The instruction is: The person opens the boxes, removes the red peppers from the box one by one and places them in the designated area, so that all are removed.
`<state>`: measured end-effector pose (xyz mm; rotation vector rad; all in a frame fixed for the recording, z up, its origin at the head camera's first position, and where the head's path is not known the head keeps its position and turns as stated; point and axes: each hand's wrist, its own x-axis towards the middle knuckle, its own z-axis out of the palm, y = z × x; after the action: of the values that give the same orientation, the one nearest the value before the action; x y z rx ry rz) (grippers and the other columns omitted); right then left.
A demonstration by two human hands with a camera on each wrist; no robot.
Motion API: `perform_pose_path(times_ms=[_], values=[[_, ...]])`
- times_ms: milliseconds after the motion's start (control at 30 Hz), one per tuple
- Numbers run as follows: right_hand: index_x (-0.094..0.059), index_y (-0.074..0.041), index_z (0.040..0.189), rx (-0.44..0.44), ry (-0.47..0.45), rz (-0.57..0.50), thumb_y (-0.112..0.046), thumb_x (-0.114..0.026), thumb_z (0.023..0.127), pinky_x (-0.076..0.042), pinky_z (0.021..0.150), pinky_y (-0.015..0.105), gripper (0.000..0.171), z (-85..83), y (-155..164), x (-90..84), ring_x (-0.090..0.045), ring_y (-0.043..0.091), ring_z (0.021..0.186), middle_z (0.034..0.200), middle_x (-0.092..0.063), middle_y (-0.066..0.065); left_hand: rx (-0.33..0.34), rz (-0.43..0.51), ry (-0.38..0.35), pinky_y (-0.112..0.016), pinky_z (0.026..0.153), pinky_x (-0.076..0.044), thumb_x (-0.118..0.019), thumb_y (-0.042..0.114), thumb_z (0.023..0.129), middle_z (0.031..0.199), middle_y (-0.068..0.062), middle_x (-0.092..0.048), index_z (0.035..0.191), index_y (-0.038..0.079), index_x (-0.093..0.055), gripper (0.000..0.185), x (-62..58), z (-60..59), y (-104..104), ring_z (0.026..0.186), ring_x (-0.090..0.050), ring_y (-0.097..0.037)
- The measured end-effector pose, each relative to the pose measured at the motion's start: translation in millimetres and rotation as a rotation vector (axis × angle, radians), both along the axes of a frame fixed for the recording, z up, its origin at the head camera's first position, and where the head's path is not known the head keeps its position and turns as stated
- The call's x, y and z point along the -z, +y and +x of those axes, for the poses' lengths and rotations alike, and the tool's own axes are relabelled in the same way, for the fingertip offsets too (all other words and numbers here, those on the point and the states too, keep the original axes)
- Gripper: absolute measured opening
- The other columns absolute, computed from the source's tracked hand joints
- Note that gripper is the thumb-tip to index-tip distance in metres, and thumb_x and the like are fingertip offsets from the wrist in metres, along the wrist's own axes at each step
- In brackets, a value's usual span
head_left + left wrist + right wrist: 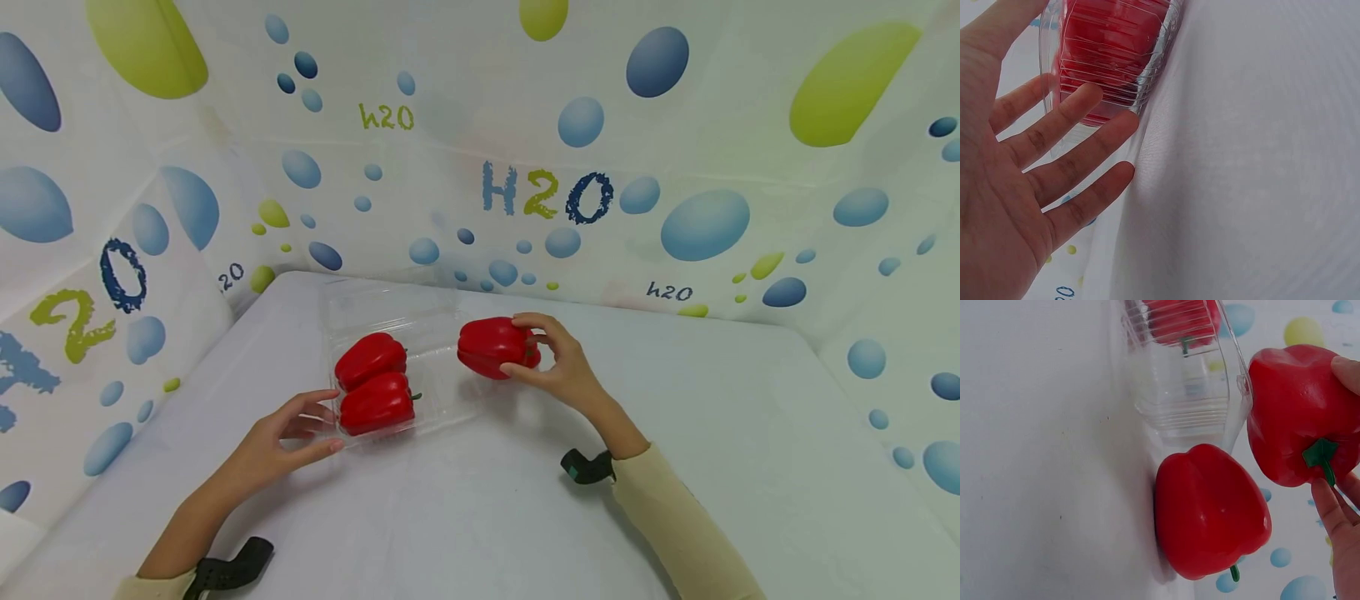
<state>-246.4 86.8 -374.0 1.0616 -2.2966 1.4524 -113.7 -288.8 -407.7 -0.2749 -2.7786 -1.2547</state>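
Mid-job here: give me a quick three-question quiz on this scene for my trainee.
1. Multiple choice: what does the right hand hold? A) a red pepper B) a lemon C) nothing
2. True or false: the left hand is clenched in a fist, well away from the clear tray.
3. Fill in: in the head view, the tray holds ___ other peppers.

Key: 1 A; 2 false, its straight fingers touch the tray's near corner; 3 two.
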Motion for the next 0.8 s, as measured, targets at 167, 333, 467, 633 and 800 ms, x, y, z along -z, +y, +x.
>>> perform_pose_path(times_ms=[167,333,467,633,800], values=[[-0.046,-0.011,0.129,0.012,-0.016,-0.006,-0.008,-0.077,0.073,-0.050,0.089,0.026,0.064,0.0,3.7,-1.7,-0.046,0.019,0.119,0.132,-0.050,0.005,0.006,0.005,0.013,-0.017,0.076,-0.050,-0.074,0.027,0.078,0.108,-0.003,-0.062,0.132,0.018,-0.045,0.062,-0.8,1.4,0.6,0.093,-0.059,0.000],[-0.045,-0.001,0.128,0.021,-0.031,0.005,-0.002,-0.075,0.073,-0.047,0.086,0.018,0.063,9.9,5.1,-13.0,-0.047,0.024,0.117,0.130,-0.049,0.013,0.012,0.012,0.018,-0.017,0.075,-0.051,-0.074,0.025,0.078,0.107,-0.004,-0.062,0.132,0.017,-0.046,0.061,-2.0,2.8,1.6,0.094,-0.061,-0.008],[-0.044,0.005,0.127,0.035,-0.033,0.015,-0.001,-0.074,0.074,-0.046,0.085,0.016,0.061,20.3,5.7,-25.4,-0.047,0.028,0.115,0.128,-0.049,0.018,0.020,0.021,0.010,-0.017,0.076,-0.050,-0.074,0.024,0.079,0.108,-0.005,-0.062,0.132,0.018,-0.045,0.061,-4.1,3.6,2.2,0.096,-0.061,-0.013],[-0.044,0.005,0.126,0.054,-0.034,0.021,0.001,-0.073,0.074,-0.046,0.085,0.016,0.061,23.1,9.2,-28.9,-0.048,0.028,0.115,0.128,-0.050,0.018,0.029,0.034,0.003,-0.017,0.075,-0.050,-0.074,0.023,0.079,0.110,-0.006,-0.061,0.133,0.018,-0.045,0.062,-6.3,4.3,3.1,0.097,-0.061,-0.014],[-0.044,0.006,0.126,0.061,-0.026,0.007,0.002,-0.074,0.073,-0.046,0.085,0.015,0.061,21.6,13.3,-28.3,-0.048,0.028,0.114,0.127,-0.050,0.019,0.030,0.033,0.005,-0.017,0.076,-0.050,-0.074,0.023,0.079,0.109,-0.006,-0.062,0.133,0.017,-0.045,0.062,-5.7,3.4,2.5,0.097,-0.061,-0.016]])
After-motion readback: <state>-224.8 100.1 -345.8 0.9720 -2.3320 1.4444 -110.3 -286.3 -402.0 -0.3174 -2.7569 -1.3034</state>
